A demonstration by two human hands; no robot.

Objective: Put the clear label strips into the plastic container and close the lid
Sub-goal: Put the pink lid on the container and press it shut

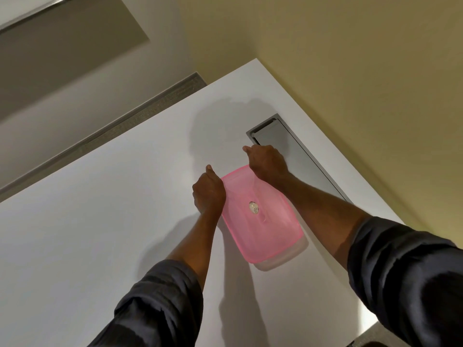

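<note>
On the white table (pixel 105 221), near its far right corner and just beside a recessed grey cable tray (pixel 283 144), a clear plastic container (pixel 288 256) is stood, with its translucent pink lid (pixel 260 219) laid over the top. The container is set well onto the bare surface, presumably so that downward pressure can be taken by the table rather than by the hands. The lid is seen to cover the whole opening, though whether its rim is fully snapped down cannot be told; the near edge seems seated over the clear wall.

The far end of the lid is worked by both hands. The left hand (pixel 209 191) is curled at the far left corner and the right hand (pixel 268 162) at the far right corner, each grip clenched on the lid's edge, apparently so that both corners are pressed home together and the lid is kept from tilting. Dark sleeves (pixel 160 304) are pushed back clear of the work.

A small pale item (pixel 254 207) is seen through the lid's middle; whether it is the label strips or a sticker cannot be told. The closing step is judged to be nearly done.
</note>
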